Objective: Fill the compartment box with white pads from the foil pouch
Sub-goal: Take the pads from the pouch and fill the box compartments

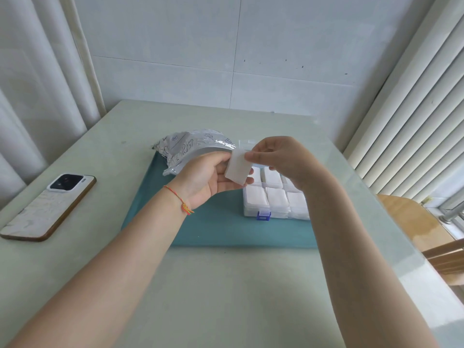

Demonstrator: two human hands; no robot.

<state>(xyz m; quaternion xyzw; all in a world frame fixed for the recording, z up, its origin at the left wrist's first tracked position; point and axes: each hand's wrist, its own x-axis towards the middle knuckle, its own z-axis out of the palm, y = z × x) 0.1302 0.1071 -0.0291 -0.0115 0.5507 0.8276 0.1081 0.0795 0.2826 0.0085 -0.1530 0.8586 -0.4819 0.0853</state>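
Hands meet above the middle of the teal mat (216, 229) in the head view, both busy with one small stack of white pads (238, 170). The left hand (204, 178) lies palm up under the stack, its fingers curled round the lower edge and its thumb against the near side; a red and orange string circles its wrist. The right hand (278, 156) comes in from the other side and pinches the stack's upper corner between thumb and forefinger (the remaining fingers are folded below, out of clear sight). Just behind the left hand the crumpled foil pouch (190, 146) lies on the mat's far left corner, its mouth facing right. The clear compartment box (273, 202) sits on the mat below the right wrist, the visible cells holding white pads, a blue latch on its near wall. A phone (47, 207) lies face down on the pale green table (226, 297), well left of the mat
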